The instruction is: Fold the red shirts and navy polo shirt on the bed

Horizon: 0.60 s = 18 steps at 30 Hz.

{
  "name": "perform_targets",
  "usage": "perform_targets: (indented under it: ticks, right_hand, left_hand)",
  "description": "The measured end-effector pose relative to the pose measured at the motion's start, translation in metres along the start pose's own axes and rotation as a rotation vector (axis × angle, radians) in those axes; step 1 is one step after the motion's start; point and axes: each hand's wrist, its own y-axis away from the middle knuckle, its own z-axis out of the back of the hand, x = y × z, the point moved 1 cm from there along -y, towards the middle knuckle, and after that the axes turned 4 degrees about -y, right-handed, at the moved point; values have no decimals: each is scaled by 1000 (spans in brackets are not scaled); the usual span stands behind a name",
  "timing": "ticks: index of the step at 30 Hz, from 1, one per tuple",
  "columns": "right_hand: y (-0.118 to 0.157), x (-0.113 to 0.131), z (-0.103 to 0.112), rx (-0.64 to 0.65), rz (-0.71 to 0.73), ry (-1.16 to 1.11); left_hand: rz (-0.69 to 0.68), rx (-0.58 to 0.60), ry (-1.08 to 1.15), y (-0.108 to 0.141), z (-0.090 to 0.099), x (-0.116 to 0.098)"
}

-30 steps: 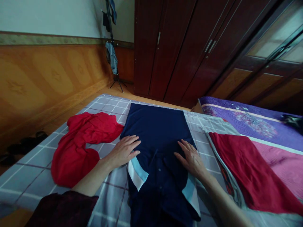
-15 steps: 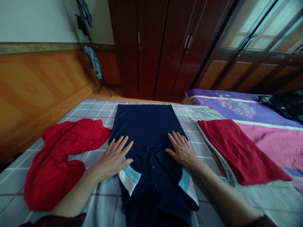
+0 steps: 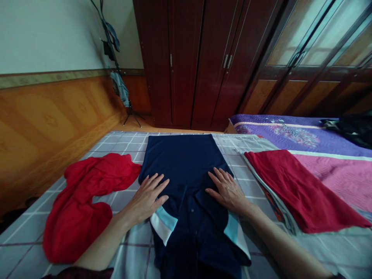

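A dark navy garment lies spread on the checked bed sheet, its two short sleeves with light blue and white bands folded inward. My left hand rests flat on its left side, above the banded cuff, fingers apart. On the right side my right hand lies flat with spread fingers, just above the other cuff. Small buttons run down the middle of the garment. Neither hand grips the cloth.
A crumpled red garment lies at the left, and a folded red cloth on other folded clothes at the right. Beyond are a purple and pink bedcover, dark red wardrobes and a coat stand.
The camera view has shifted slightly, so the whole scene sits a little lower and further right. Both hands stay flat on the navy garment in nearly the same places.
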Motion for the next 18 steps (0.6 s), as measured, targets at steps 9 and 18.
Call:
perform_targets:
  ticks: [9,18]
  right_hand:
    - [0,8,0,-58,-25,17]
    - [-1,3,-7,-86,-56,-27]
  left_hand:
    - [126,-91,-59,-64,17,45]
    - [291,-163,-141,-118,-5,122]
